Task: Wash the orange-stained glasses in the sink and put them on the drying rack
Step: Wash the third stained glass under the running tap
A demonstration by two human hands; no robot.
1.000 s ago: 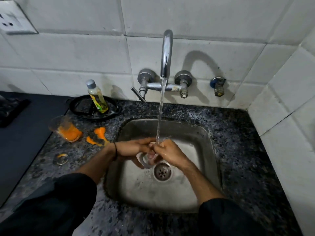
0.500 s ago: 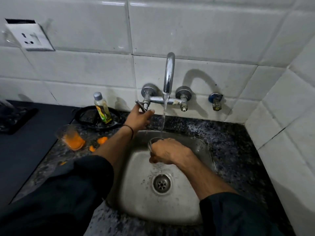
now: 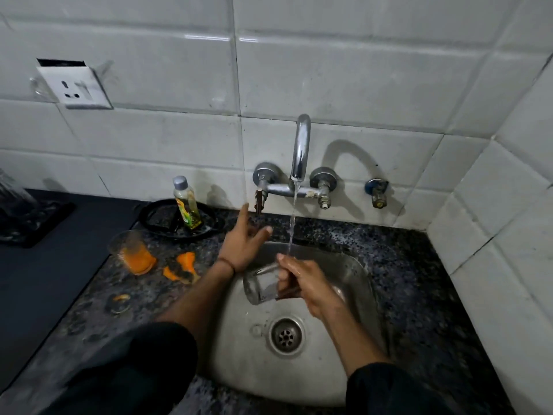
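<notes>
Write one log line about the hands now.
right hand: holds clear glass over sink | left hand: open, beside tap lever | water: running | stained glass: on counter

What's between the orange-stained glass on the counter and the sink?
Head view: two orange smears on the granite counter lie between the orange-stained glass and the sink; the left forearm crosses beside them.

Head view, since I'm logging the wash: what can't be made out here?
Head view:
- clear drinking glass: fingers of the right hand cover its right side; motion blur hides any orange stain.
- dark mat at the left edge: cut off by the frame.
- small yellow-liquid bottle: label too small to read.
</notes>
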